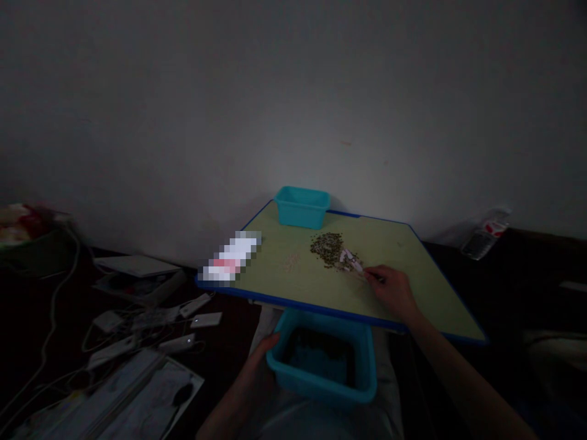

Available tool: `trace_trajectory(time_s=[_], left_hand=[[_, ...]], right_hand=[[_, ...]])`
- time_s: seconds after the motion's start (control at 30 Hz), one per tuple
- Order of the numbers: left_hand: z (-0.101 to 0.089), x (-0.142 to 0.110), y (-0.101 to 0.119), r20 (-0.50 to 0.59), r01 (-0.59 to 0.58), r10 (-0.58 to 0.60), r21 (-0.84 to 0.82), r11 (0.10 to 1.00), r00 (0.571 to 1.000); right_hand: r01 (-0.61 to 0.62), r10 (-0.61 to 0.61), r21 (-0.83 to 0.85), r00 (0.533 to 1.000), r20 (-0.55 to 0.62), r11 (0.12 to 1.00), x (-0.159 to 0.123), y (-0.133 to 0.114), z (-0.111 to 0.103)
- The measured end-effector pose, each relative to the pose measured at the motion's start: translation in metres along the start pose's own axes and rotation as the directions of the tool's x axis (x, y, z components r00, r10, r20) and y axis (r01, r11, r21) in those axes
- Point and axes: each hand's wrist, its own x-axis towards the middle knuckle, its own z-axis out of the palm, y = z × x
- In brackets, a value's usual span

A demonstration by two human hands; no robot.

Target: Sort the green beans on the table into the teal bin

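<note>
My left hand grips the left rim of a turquoise plastic basin, which rests on my lap below the table's front edge. Dark small bits lie inside it, too dim to name. Over the table, my right hand is closed in a pinch, its fingertips at a pale, whitish piece. Whether the fingers hold this piece or something else is unclear in the low light. Beside it spreads a heap of small greenish-brown grains. A thin scatter of pale grains lies to the left.
A second turquoise basin stands at the back of the blue-edged table. A bright, pixelated rectangle lies at the table's left edge. Cables and white plugs clutter the floor at left. A plastic package sits at right.
</note>
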Motion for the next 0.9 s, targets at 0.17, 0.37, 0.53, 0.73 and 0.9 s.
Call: trace_trajectory(time_s=[0.17,0.37,0.53,0.73,0.9], left_hand=[[-0.0044,0.0046,-0.0012,-0.04,-0.005,0.005,0.001,1.0,0.999],[-0.0094,0.0084,-0.0027,-0.071,-0.014,0.015,0.016,1.0,0.997],[-0.0062,0.0085,-0.0021,-0.063,-0.021,0.022,0.02,1.0,0.998],[-0.0015,0.0049,-0.0007,-0.032,-0.005,0.006,0.02,1.0,0.999],[-0.0011,0.0034,-0.0013,-0.019,-0.015,0.015,0.019,1.0,1.0]], right_hand=[[-0.009,0.009,-0.02,1.0,0.006,1.0,0.0016,-0.0038,-0.0004],[-0.004,0.004,-0.012,1.0,0.02,1.0,0.0007,-0.0043,0.0033],[0.023,-0.023,-0.017,0.999,0.025,1.0,-0.0004,-0.004,0.0037],[0.041,-0.041,0.004,0.998,0.048,0.999,0.0018,-0.0075,0.0045],[0.026,-0.026,0.009,0.998,0.051,1.0,0.0021,-0.009,0.008]])
